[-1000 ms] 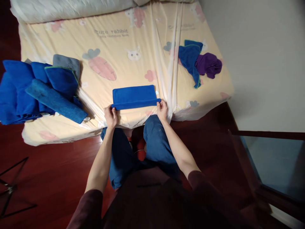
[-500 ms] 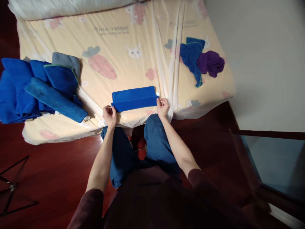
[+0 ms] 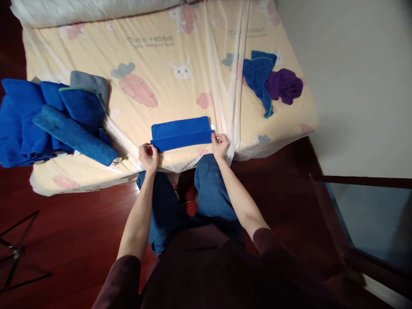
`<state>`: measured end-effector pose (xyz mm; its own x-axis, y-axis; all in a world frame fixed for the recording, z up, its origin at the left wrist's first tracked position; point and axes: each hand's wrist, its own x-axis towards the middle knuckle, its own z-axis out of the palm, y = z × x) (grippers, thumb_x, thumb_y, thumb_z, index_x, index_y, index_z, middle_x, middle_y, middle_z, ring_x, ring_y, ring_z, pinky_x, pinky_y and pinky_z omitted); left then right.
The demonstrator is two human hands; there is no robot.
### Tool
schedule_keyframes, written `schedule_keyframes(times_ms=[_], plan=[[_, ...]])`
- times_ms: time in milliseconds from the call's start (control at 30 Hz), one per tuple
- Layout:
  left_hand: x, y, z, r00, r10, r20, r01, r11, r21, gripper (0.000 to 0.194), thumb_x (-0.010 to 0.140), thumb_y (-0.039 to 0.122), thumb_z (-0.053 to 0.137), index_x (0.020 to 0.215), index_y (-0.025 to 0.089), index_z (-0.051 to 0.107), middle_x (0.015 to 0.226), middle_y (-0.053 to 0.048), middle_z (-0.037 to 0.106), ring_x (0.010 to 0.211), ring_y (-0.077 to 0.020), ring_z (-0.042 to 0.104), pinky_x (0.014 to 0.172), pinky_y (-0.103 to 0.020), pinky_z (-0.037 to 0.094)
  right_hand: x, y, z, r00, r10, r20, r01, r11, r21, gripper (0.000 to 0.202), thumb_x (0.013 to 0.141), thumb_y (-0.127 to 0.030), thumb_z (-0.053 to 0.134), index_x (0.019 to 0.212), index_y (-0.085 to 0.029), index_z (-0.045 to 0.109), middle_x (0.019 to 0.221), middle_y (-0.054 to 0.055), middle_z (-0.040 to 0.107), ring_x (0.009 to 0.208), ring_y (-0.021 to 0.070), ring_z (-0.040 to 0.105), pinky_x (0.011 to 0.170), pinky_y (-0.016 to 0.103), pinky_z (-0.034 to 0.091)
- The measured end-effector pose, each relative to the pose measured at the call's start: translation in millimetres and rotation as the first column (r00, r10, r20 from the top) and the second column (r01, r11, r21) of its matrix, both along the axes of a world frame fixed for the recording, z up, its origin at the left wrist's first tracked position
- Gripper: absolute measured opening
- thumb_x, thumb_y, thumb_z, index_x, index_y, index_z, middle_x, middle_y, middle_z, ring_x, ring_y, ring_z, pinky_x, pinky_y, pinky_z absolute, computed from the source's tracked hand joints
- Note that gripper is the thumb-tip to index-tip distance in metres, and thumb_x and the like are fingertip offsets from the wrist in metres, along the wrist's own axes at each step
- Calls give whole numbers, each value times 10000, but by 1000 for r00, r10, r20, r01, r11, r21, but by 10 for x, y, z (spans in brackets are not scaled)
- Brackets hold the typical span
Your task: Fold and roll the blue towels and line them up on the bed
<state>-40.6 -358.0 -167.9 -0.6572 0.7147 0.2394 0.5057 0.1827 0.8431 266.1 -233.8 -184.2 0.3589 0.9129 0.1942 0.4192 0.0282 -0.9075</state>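
A blue towel (image 3: 182, 132) lies on the bed near its front edge, with its near part folded over in a long strip. My left hand (image 3: 149, 157) pinches the left end of that strip between thumb and fingers. At the opposite end, my right hand (image 3: 220, 145) grips the strip's right corner in the same way. A small white tag shows beside the right end. The undersides of the pinched corners are hidden by my fingers.
On the left of the bed (image 3: 128, 25) sits a pile of blue towels (image 3: 25, 120) with a rolled blue towel (image 3: 77, 134) and a grey towel (image 3: 92, 88). Crumpled blue (image 3: 259, 73) and purple cloths (image 3: 285, 86) lie right. A black metal stand (image 3: 15, 252) is on the floor.
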Motion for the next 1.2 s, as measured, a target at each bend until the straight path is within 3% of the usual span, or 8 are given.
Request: schedule_keyframes(times_ms=[133,267,367,467,567,767,1033,1200], plan=[[-8,-9,23,999,-14,-52,15,1000,16,259,1040,458,549,1068,208,612,956,-83,604,896,-228,620,910,-420,541,27,-60,84,993,24,112,-24,1000,1,411,976,-597,639,916,-194,687,832,47,700,729,163,646,770,310,599],[0,-60,72,976,-94,-195,112,990,81,303,1037,473,553,1131,203,652,1239,-185,615,1254,-304,606,1101,-490,499,27,-122,291,951,83,298,-129,982,137,384,1066,-478,529,1201,-184,736,1260,147,718,1229,253,687,1120,452,571],[8,-87,126,926,-258,-276,279,960,38,401,1008,476,601,1310,219,662,1498,-200,570,1477,-340,508,1254,-551,382,-31,-141,456,812,340,474,-425,901,82,410,1079,-384,500,1409,-232,689,1521,104,641,1500,250,547,1299,520,435],[13,-67,194,862,-425,-275,425,903,-64,553,976,511,645,1459,241,622,1624,-163,524,1584,-359,404,1331,-606,249,-121,-128,550,615,588,526,-651,755,-83,461,1071,-341,523,1518,-284,619,1630,29,566,1602,219,434,1376,549,318],[26,-23,241,829,-497,-255,483,867,-119,643,965,535,650,1535,246,585,1663,-132,496,1613,-345,362,1359,-611,173,-184,-104,582,525,687,503,-727,669,-156,512,1068,-334,543,1574,-264,563,1678,24,501,1629,206,389,1410,552,232],[31,26,203,837,-483,-257,466,876,-127,701,934,489,671,1577,233,557,1674,-124,477,1606,-338,380,1362,-595,186,-125,-86,610,477,726,495,-753,628,-196,650,990,-238,642,1624,-228,497,1717,40,427,1647,214,349,1422,540,209],[-34,37,148,873,-442,-206,438,896,-68,593,939,397,647,1503,223,587,1636,-138,530,1566,-328,447,1332,-585,292,102,-102,444,697,586,412,-588,797,-139,706,844,22,527,1502,-209,633,1614,46,581,1581,193,470,1372,495,379],[-72,56,106,896,-403,-184,408,913,-12,453,977,334,578,1406,209,647,1556,-144,607,1501,-303,528,1277,-548,410,129,-93,401,740,541,399,-541,832,-124,716,821,77,460,1450,-197,665,1579,55,616,1567,176,482,1370,463,389]])
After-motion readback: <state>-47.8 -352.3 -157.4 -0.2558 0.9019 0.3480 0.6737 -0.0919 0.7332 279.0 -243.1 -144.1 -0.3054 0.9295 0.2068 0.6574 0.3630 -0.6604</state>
